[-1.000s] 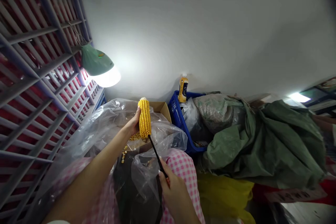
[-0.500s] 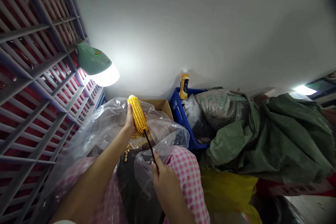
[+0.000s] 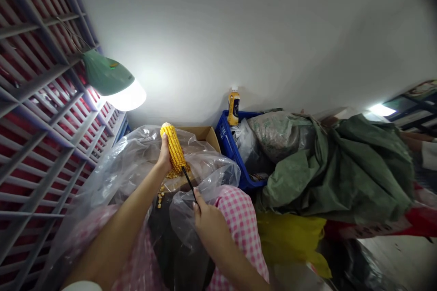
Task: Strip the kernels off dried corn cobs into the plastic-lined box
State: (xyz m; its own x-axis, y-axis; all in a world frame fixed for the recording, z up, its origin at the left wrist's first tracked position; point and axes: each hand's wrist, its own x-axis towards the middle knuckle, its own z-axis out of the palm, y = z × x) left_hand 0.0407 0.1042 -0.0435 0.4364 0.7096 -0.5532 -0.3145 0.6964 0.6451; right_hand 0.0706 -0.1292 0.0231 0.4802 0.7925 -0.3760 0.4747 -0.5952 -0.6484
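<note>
My left hand (image 3: 165, 158) is wrapped round an ear of corn (image 3: 175, 148) covered in yellow kernels, tilted with its pale end up. In my right hand (image 3: 206, 218) is a thin black rod (image 3: 189, 180), whose far tip meets the ear's lower end; its handle end is hidden by my fingers. Loose corn kernels (image 3: 175, 173) lie just below the ear. A few more kernels (image 3: 160, 198) have spilled towards me. Clear plastic sheeting (image 3: 128, 157) spreads under and around my hands and over my lap.
A cardboard box (image 3: 208, 136) stands against the wall. To its right, a blue crate (image 3: 228, 138) holds bags and a yellow-labelled bottle (image 3: 234, 107). Green cloth (image 3: 358, 168) heaps beyond it. A lit lamp (image 3: 116, 79) hangs from slatted crates (image 3: 51, 113). Another person's sleeve (image 3: 429, 154) shows far right.
The whole view has shifted slightly, so everything sits a little further left. Both hands keep their holds, and the rod's tip stays at the ear's lower end.
</note>
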